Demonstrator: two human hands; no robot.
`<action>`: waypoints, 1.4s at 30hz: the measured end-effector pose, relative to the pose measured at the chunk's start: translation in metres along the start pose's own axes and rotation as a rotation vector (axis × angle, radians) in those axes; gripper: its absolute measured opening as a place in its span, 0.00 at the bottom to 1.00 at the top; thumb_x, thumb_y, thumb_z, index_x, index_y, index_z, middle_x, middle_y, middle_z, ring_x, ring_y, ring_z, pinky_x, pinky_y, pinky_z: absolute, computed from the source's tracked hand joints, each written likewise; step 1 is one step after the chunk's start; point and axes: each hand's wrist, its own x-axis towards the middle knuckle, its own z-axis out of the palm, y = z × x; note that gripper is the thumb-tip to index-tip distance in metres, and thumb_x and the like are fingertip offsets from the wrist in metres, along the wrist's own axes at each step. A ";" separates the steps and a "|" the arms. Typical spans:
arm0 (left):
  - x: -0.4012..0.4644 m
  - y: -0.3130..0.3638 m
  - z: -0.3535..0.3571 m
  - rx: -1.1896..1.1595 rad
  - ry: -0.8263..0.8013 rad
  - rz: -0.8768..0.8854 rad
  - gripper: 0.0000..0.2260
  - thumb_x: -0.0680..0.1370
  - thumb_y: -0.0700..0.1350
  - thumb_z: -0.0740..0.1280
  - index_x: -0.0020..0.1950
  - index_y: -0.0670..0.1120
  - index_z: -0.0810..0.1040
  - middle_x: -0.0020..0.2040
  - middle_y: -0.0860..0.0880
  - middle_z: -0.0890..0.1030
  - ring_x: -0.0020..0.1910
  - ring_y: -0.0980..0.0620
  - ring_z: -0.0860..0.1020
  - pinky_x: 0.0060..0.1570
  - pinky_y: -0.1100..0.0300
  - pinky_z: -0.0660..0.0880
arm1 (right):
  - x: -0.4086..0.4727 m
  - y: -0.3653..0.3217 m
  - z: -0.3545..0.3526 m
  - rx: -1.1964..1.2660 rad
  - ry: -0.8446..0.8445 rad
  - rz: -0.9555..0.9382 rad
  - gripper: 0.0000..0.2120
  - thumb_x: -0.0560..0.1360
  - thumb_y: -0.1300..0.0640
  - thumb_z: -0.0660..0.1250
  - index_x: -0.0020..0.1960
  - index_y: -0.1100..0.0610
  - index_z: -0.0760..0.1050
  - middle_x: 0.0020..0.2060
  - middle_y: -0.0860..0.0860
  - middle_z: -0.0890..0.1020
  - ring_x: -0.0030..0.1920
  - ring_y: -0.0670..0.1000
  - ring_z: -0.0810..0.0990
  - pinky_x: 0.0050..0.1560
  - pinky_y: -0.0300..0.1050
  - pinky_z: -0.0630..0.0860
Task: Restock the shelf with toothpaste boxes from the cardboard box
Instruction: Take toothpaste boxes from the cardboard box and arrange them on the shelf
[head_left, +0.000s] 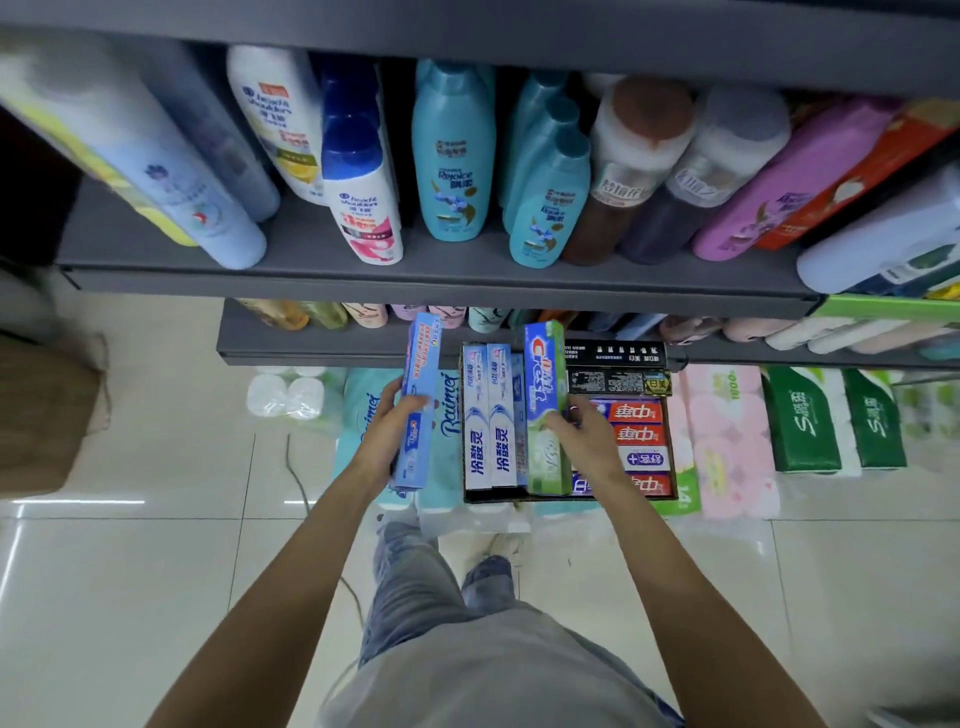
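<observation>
head view: the left hand (387, 428) grips a blue toothpaste box (420, 400) at 9 o'clock of the cardboard box (673, 415); the right hand (587, 441) grasps a green crest box (544, 410) standing inside it, below rejoice bottles (453, 156) on the shelf (415, 280).

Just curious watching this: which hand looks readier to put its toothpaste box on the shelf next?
Probably the left. The left hand already holds the blue toothpaste box clear of the cardboard box, while the right hand grips the green Crest box, whose lower end is among the packed ones.
</observation>
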 end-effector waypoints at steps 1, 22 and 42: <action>-0.003 0.005 -0.001 0.020 -0.008 0.027 0.21 0.73 0.50 0.69 0.64 0.50 0.68 0.45 0.46 0.80 0.32 0.54 0.78 0.36 0.61 0.76 | -0.011 -0.005 -0.008 0.163 -0.032 0.014 0.08 0.75 0.59 0.66 0.54 0.54 0.74 0.44 0.49 0.81 0.45 0.52 0.79 0.41 0.40 0.73; -0.183 0.221 -0.038 0.499 0.267 1.206 0.25 0.68 0.58 0.70 0.64 0.60 0.69 0.55 0.60 0.79 0.50 0.59 0.78 0.50 0.65 0.74 | -0.130 -0.288 -0.117 -0.067 -0.016 -1.206 0.19 0.78 0.58 0.64 0.66 0.44 0.70 0.53 0.41 0.80 0.45 0.34 0.76 0.48 0.29 0.72; -0.161 0.362 -0.064 0.149 0.289 1.137 0.15 0.72 0.47 0.72 0.57 0.47 0.76 0.52 0.53 0.82 0.47 0.59 0.80 0.45 0.68 0.75 | 0.032 -0.484 -0.036 -0.874 0.511 -1.162 0.16 0.77 0.58 0.63 0.62 0.46 0.77 0.63 0.51 0.75 0.61 0.58 0.70 0.61 0.50 0.64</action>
